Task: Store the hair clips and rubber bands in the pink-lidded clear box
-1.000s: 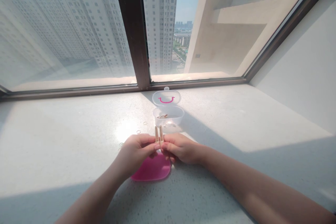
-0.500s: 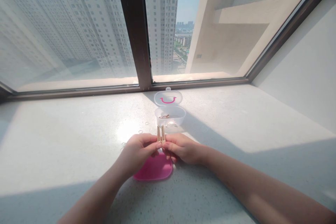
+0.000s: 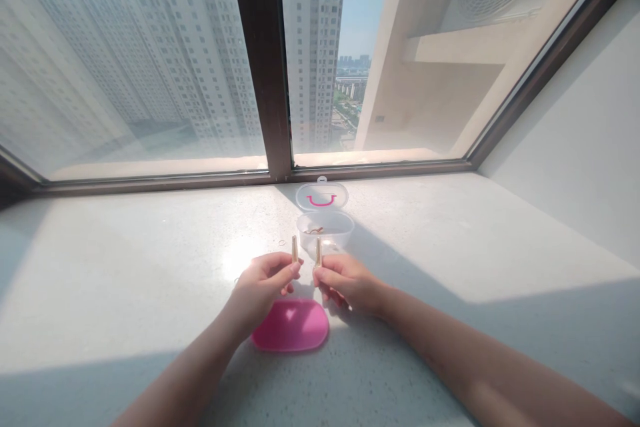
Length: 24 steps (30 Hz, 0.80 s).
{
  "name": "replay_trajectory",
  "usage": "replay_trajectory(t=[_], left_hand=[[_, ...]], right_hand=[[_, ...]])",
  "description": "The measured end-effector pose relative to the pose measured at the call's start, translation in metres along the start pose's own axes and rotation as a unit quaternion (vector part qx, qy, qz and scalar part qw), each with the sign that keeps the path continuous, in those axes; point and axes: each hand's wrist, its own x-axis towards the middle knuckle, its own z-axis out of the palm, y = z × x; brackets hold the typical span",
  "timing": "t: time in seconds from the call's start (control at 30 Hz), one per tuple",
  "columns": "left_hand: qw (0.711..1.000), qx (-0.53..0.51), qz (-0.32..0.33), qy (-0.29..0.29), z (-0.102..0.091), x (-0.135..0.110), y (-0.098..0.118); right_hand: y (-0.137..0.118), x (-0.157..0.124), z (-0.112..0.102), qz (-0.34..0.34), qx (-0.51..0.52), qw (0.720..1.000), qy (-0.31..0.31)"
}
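Observation:
My left hand (image 3: 270,280) pinches a slim gold hair clip (image 3: 295,249) upright between thumb and fingers. A matching gold hair clip (image 3: 319,251) stands upright in the pinch of my right hand (image 3: 347,280). A small gap separates the two clips. Below my hands a pink oval lid or tray (image 3: 293,327) lies flat, its upper left edge partly covered by my left hand. Just beyond the clips sits a clear plastic box (image 3: 340,230) with some small brownish items inside. Its hinged lid (image 3: 321,197), with a pink handle, is tipped back toward the window.
The pale speckled windowsill (image 3: 125,280) carries everything. A thin ring or band (image 3: 282,242) lies left of the box. Behind the box runs the dark window frame (image 3: 280,177), and a white wall (image 3: 565,127) rises on the right. Strong sun glares left of centre.
The two hair clips were side by side; now my hands have drawn them a little apart. More of the pink piece shows beneath. The view has tilted slightly upward.

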Motion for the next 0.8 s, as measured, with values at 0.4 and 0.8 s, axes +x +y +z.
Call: replay_trajectory(t=[0.4,0.8], left_hand=[[0.995,-0.077,0.029,0.055,-0.0027,0.0064,0.0024],[0.998,-0.031,0.024,0.041,-0.0048,0.0033,0.0020]], right_hand=[[-0.0020,0.0009,-0.0007,-0.005,0.029,0.999,-0.017],[0.0004,0.0034,-0.0021,-0.006,0.041,0.999,-0.014]])
